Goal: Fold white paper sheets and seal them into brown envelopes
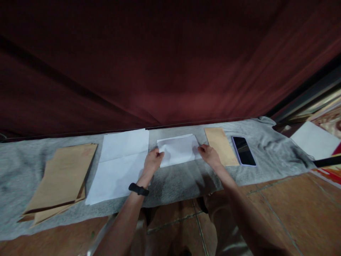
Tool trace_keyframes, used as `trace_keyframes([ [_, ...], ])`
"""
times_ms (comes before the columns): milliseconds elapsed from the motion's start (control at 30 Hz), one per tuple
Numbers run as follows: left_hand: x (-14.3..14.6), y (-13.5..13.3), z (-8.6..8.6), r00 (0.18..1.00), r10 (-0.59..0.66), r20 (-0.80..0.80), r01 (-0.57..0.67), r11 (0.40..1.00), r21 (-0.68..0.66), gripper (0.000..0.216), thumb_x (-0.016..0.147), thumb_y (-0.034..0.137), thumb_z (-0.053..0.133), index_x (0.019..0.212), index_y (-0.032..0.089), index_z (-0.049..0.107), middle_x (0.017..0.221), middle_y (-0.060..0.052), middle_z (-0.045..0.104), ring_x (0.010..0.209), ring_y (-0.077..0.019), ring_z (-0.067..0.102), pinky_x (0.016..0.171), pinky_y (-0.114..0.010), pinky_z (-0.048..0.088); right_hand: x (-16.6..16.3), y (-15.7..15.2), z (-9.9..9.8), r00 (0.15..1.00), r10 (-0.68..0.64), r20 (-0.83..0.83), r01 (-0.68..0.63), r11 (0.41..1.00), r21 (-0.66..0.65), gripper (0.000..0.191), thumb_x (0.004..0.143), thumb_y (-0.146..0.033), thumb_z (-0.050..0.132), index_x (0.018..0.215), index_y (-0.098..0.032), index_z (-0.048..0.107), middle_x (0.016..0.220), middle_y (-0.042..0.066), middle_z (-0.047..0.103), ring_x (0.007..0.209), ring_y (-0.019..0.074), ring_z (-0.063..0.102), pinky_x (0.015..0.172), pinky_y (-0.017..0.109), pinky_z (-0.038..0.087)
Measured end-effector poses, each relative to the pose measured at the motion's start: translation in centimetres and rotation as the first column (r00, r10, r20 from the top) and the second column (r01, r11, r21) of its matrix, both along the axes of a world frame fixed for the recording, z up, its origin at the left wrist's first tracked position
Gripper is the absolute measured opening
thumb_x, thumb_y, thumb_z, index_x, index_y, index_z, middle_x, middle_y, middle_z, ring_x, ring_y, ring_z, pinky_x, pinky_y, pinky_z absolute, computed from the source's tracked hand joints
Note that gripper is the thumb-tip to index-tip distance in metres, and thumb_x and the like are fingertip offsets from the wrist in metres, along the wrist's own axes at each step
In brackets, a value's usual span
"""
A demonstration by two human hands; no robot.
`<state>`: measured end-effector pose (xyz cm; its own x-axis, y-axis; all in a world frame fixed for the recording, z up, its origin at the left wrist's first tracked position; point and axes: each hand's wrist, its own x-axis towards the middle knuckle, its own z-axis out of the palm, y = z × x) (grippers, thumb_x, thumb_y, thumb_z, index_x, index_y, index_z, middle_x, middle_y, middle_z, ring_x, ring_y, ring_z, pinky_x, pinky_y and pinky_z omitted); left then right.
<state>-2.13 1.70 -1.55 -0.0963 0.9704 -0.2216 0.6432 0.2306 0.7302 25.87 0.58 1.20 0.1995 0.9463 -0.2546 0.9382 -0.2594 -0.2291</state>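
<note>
A folded sheet of white paper (179, 151) lies in front of me on the grey cloth. My left hand (153, 160) pinches its left edge between thumb and fingers; a black band circles that wrist. At the right edge, my right hand (209, 153) has its fingers closed on the same paper. Just left of my left hand is a stack of larger white sheets (119, 169) with a crease across the middle. Beside my right hand rests a single brown envelope (220, 146).
Several brown envelopes (62, 177) are piled at the far left. A phone (243, 151) in a pale purple case lies right of the single envelope. Grey cloth (178, 185) covers the narrow surface, with a dark red curtain (170, 71) behind and floor tiles (287, 209) in front.
</note>
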Motion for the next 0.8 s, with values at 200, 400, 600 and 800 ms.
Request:
trace_keyframes([
  [200,0.1,-0.2,0.6,0.997,-0.001,-0.077,-0.001,1.000,-0.022,0.016,0.085,0.031,0.056,0.080,0.020,0.067,0.061,0.001,0.062,0.064,-0.0163,0.062,0.056,-0.023,0.042,-0.3,0.1,0.1,1.000,-0.005,0.025,0.005,1.000,0.002,0.038,0.104,-0.039,0.039,0.110,-0.021,0.072,0.106,0.012,0.077,0.101,0.0231,0.073,0.074,0.026,0.047],
  [400,0.1,-0.2,0.7,0.994,0.003,-0.109,-0.006,0.999,-0.034,0.016,0.087,0.032,0.057,0.082,0.021,0.067,0.064,0.000,0.064,0.067,-0.0170,0.064,0.058,-0.023,0.044,-0.9,0.2,0.1,0.997,-0.002,0.077,0.003,1.000,-0.009,0.040,0.105,-0.040,0.036,0.114,-0.020,0.070,0.107,0.013,0.077,0.102,0.0236,0.073,0.079,0.028,0.049],
  [600,0.2,-0.1,0.7,0.990,0.011,-0.141,-0.016,0.999,-0.036,0.019,0.088,0.034,0.056,0.078,0.021,0.065,0.063,0.000,0.064,0.067,-0.0173,0.064,0.058,-0.023,0.043,-1.3,0.1,-0.2,0.992,0.008,0.123,-0.008,1.000,0.005,0.041,0.106,-0.040,0.034,0.115,-0.019,0.068,0.105,0.014,0.077,0.102,0.0245,0.073,0.080,0.028,0.050],
  [800,0.3,0.0,0.9,0.986,0.014,-0.167,-0.022,0.999,-0.047,0.024,0.089,0.038,0.054,0.074,0.022,0.062,0.060,0.000,0.062,0.065,-0.0178,0.065,0.056,-0.024,0.041,-1.8,-0.3,-0.5,0.984,0.012,0.178,-0.025,0.997,0.072,0.039,0.106,-0.038,0.034,0.116,-0.017,0.066,0.098,0.017,0.076,0.094,0.0264,0.075,0.080,0.032,0.051],
])
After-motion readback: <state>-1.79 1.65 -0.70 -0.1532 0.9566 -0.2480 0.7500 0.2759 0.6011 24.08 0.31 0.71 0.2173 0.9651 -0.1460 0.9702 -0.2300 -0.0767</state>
